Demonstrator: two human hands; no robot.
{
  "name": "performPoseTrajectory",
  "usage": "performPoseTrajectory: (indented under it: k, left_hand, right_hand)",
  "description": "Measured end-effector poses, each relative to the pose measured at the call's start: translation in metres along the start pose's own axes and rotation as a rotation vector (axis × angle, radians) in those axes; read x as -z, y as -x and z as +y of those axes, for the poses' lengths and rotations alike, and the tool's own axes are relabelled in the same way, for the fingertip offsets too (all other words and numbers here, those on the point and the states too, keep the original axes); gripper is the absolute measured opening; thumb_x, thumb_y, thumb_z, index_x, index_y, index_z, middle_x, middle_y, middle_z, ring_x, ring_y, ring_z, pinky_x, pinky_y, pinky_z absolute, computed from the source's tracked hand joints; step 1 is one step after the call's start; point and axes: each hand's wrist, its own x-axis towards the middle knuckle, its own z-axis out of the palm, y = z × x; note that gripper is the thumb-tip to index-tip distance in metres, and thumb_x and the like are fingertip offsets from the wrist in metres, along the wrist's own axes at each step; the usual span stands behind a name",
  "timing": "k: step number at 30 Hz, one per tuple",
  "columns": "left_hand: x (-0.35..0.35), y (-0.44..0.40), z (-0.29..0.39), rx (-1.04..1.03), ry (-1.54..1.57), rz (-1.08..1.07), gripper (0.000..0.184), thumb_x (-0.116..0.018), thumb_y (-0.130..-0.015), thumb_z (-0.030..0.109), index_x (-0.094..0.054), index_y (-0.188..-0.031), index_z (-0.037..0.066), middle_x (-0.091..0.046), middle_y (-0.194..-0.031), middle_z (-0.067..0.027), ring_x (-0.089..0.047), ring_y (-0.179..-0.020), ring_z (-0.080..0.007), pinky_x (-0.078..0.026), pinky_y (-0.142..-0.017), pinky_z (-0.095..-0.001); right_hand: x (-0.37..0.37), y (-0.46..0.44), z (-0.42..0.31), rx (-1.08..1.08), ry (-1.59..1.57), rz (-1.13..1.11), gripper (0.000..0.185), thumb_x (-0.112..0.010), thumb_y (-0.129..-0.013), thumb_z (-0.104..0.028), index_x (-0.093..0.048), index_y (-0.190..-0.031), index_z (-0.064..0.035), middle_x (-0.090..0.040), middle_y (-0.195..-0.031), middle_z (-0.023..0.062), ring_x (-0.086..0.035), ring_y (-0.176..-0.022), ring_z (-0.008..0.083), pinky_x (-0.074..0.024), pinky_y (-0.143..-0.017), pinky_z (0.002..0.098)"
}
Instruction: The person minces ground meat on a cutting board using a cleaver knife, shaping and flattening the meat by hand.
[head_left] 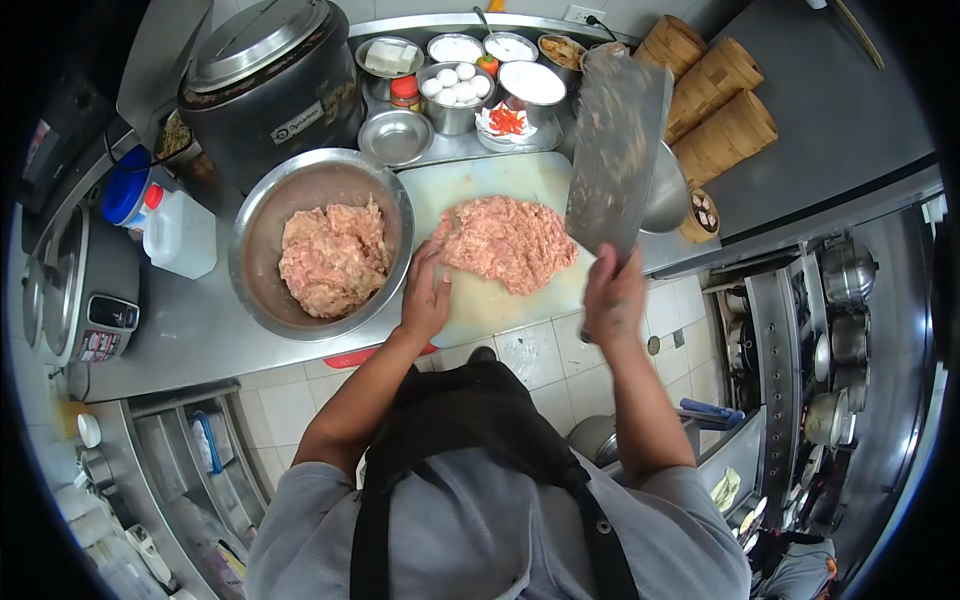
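Note:
My right hand [614,298] grips the handle of a large cleaver [618,150], its broad blade raised and smeared with bits of meat. Below and left of the blade, a flattened mound of ground meat [510,243] lies on a pale cutting board [470,310]. My left hand [427,300] rests at the board's left edge, fingers extended, with the fingertips by the meat's left side; whether they touch it I cannot tell. Left of that hand stands a wide steel bowl [248,240] holding a bigger lump of ground meat [335,258].
Behind the board stand a bowl of eggs [457,84], a red-lidded jar [405,93], an empty steel dish [396,137] and sliced red peppers [506,121]. A black cooker [270,90] and white jug [180,235] are left. Bamboo steamers [715,90] lie at right.

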Motion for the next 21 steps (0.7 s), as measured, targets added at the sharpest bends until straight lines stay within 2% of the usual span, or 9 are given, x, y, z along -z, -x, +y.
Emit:
performPoseTrajectory:
  k: [2, 4, 10, 11, 14, 15, 16, 19, 21]
  left_hand:
    - [0.01, 0.001, 0.012, 0.003, 0.012, -0.046, 0.033, -0.054, -0.095, 0.014, -0.054, -0.125, 0.0, -0.044, -0.141, -0.021, -0.041, -0.132, -0.0384, -0.033, -0.111, -0.0427]
    - [0.019, 0.012, 0.017, 0.008, -0.011, -0.119, 0.032, -0.056, -0.095, 0.015, -0.055, -0.123, 0.0, -0.046, -0.138, -0.0206, -0.044, -0.131, -0.0378, -0.035, -0.109, -0.0421]
    - [0.059, 0.026, 0.03, -0.053, 0.089, -0.296, 0.023, -0.064, -0.088, 0.009, -0.062, -0.109, 0.0, -0.058, -0.126, -0.0173, -0.053, -0.124, -0.0344, -0.042, -0.103, -0.0415]
    - [0.065, 0.028, 0.031, -0.052, 0.106, -0.321, 0.022, -0.064, -0.088, 0.009, -0.062, -0.108, 0.0, -0.058, -0.125, -0.0168, -0.053, -0.123, -0.0341, -0.042, -0.103, -0.0414]
    - [0.078, 0.035, 0.031, -0.036, 0.136, -0.327, 0.022, -0.066, -0.086, 0.007, -0.063, -0.106, 0.0, -0.06, -0.123, -0.0156, -0.054, -0.123, -0.0336, -0.042, -0.103, -0.0416]
    - [0.08, 0.036, 0.03, -0.032, 0.144, -0.315, 0.022, -0.067, -0.085, 0.007, -0.063, -0.106, 0.001, -0.06, -0.122, -0.0152, -0.054, -0.123, -0.0335, -0.042, -0.103, -0.0419]
    - [0.082, 0.04, 0.03, -0.049, 0.123, -0.306, 0.022, -0.067, -0.084, 0.006, -0.063, -0.106, 0.0, -0.06, -0.122, -0.0152, -0.054, -0.123, -0.0337, -0.042, -0.103, -0.0422]
    - [0.089, 0.045, 0.026, -0.084, 0.069, -0.276, 0.024, -0.068, -0.083, 0.007, -0.063, -0.106, 0.001, -0.06, -0.121, -0.015, -0.054, -0.122, -0.0344, -0.043, -0.103, -0.0435]
    - [0.093, 0.049, 0.025, -0.082, 0.059, -0.267, 0.027, -0.069, -0.084, 0.013, -0.063, -0.108, 0.002, -0.06, -0.12, -0.0143, -0.053, -0.122, -0.035, -0.043, -0.103, -0.0449]
  right_hand:
    - [-0.039, 0.025, 0.055, -0.107, 0.344, -0.25, 0.023, -0.048, -0.1, -0.022, -0.055, -0.107, -0.001, -0.067, -0.088, 0.0257, -0.064, -0.079, 0.0461, -0.0492, -0.068, 0.0484]
    - [-0.038, 0.029, 0.084, -0.072, 0.454, -0.728, 0.024, -0.049, -0.098, -0.022, -0.055, -0.108, -0.0011, -0.066, -0.093, 0.0276, -0.063, -0.089, 0.0488, -0.0488, -0.074, 0.0508]
    - [0.015, -0.013, -0.002, -0.071, 0.195, -0.384, 0.022, -0.052, -0.098, -0.019, -0.055, -0.091, 0.0013, -0.066, -0.078, 0.025, -0.064, -0.076, 0.0466, -0.0478, -0.065, 0.0492]
    - [0.009, -0.013, -0.005, -0.106, 0.158, -0.315, 0.02, -0.054, -0.097, -0.02, -0.055, -0.101, 0.0, -0.066, -0.085, 0.028, -0.063, -0.081, 0.0474, -0.0502, -0.069, 0.0508]
    - [-0.063, 0.011, 0.064, -0.024, 0.201, -0.104, 0.026, -0.051, -0.098, -0.022, -0.054, -0.106, 0.0028, -0.067, -0.085, 0.0272, -0.064, -0.08, 0.0468, -0.0511, -0.07, 0.0509]
    - [-0.06, 0.013, 0.07, -0.086, 0.406, -0.406, 0.035, -0.048, -0.098, -0.026, -0.051, -0.112, 0.0065, -0.067, -0.086, 0.0284, -0.065, -0.082, 0.0463, -0.0518, -0.073, 0.051]
    - [-0.056, 0.009, 0.084, 0.034, 0.449, -0.637, 0.037, -0.046, -0.097, -0.029, -0.055, -0.114, 0.0028, -0.067, -0.092, 0.0287, -0.065, -0.088, 0.0461, -0.0507, -0.079, 0.0513]
    - [-0.022, -0.012, 0.054, -0.068, 0.414, -0.585, 0.026, -0.05, -0.096, -0.028, -0.061, -0.1, -0.0043, -0.066, -0.1, 0.0261, -0.063, -0.096, 0.0452, -0.0483, -0.085, 0.0503]
    - [0.001, -0.015, 0.009, -0.098, 0.316, -0.454, 0.024, -0.05, -0.098, -0.024, -0.058, -0.098, -0.0018, -0.066, -0.092, 0.0279, -0.062, -0.091, 0.0476, -0.0479, -0.078, 0.0517]
